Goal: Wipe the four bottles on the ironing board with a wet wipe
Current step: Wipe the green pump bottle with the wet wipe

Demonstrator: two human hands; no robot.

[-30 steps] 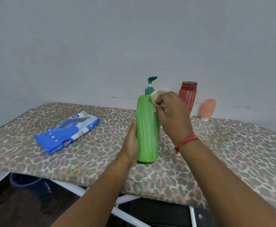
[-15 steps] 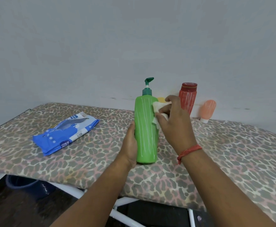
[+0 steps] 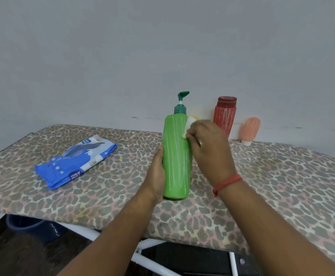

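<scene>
Blue pack of wet wipes [image 3: 75,161] lying flat at the left of the ironing board [image 3: 282,186], well apart from the work, flap seemingly open; could let the wipes inside dry out. Left hand [image 3: 156,176] curled round the lower body of the green pump bottle [image 3: 176,156], keeping it upright on the leopard-print cover. Soft cover under a tall, narrow bottle: likely to tip if this hold loosens during a sideways rub. Right hand [image 3: 208,150] pinching a bunched white wet wipe [image 3: 189,126] against the bottle's upper right shoulder. Too high a push could press the pump head [image 3: 182,95] and spill liquid. Red bottle [image 3: 224,116] and small peach bottle [image 3: 250,130] standing near the wall, just behind the right hand; a wide stroke could knock them. 4th bottle mostly hidden, only a yellow bit [image 3: 195,117] visible.
</scene>
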